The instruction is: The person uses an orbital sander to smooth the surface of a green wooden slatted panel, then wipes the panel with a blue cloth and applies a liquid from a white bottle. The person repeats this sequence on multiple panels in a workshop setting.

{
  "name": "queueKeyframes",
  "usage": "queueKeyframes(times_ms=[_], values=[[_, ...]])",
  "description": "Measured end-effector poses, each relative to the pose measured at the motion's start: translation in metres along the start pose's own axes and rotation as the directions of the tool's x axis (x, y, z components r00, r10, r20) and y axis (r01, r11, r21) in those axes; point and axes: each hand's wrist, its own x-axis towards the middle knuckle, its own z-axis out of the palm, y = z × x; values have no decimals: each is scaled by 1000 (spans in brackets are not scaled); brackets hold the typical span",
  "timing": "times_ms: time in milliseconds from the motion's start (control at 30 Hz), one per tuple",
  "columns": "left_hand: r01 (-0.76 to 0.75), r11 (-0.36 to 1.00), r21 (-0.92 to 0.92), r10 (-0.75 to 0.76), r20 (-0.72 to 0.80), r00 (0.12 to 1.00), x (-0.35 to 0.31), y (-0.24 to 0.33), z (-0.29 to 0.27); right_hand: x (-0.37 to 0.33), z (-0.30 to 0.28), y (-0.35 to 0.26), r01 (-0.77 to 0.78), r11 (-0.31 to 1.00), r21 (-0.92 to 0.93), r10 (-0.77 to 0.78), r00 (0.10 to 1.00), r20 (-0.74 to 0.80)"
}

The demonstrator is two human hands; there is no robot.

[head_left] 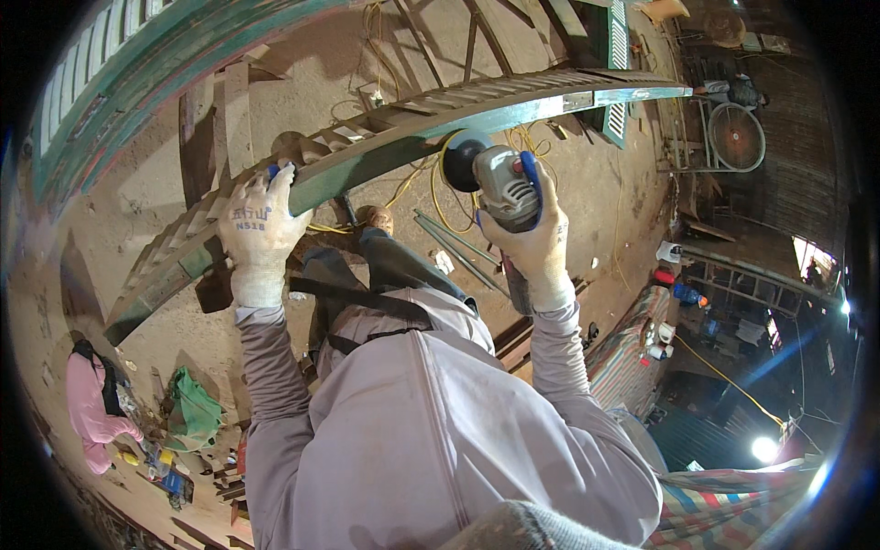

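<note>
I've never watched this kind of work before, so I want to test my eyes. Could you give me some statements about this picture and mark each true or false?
1. The right hand holds a power tool. True.
2. The left hand grips a hammer. False: it rests on a slatted frame.
3. Both hands are bare. False: they wear pale gloves.
4. A round fan shows toward the upper right of the picture. True.
5. A ladder lies at the lower left, beside the green cloth. False: what lies beside it is a pink cloth.
6. The slatted frame has green on its long edge. True.
</note>
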Motion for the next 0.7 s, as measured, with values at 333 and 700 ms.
queueKeyframes(times_ms=[333,700], values=[[-78,997,14,79,-133,988,0,-12,22,-16,24,-29,88,996,-35,-84,992,92],[-65,998,-21,61,-151,987,3,-3,6,9,-9,10,-22,997,75,29,995,-98]])
